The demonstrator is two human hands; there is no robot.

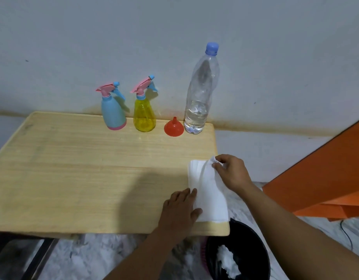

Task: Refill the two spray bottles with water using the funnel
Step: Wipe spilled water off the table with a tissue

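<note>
A blue spray bottle point(114, 116) and a yellow spray bottle point(144, 116), both with pink trigger heads screwed on, stand side by side at the back of the wooden table point(83, 174). Right of them an orange funnel point(174, 128) sits upside down, and a tall clear water bottle point(200, 93) with a blue cap holds water in its lower part. At the table's near right corner lies a stack of white tissue point(209, 195). My left hand point(180, 211) presses flat on the tissue's left edge. My right hand point(231, 170) pinches a top sheet at the far end, lifting it.
A black bin point(255, 249) with crumpled white tissue inside stands on the floor just below the table's near right corner. Orange boards point(326, 174) lean at the right. The wall rises directly behind the bottles.
</note>
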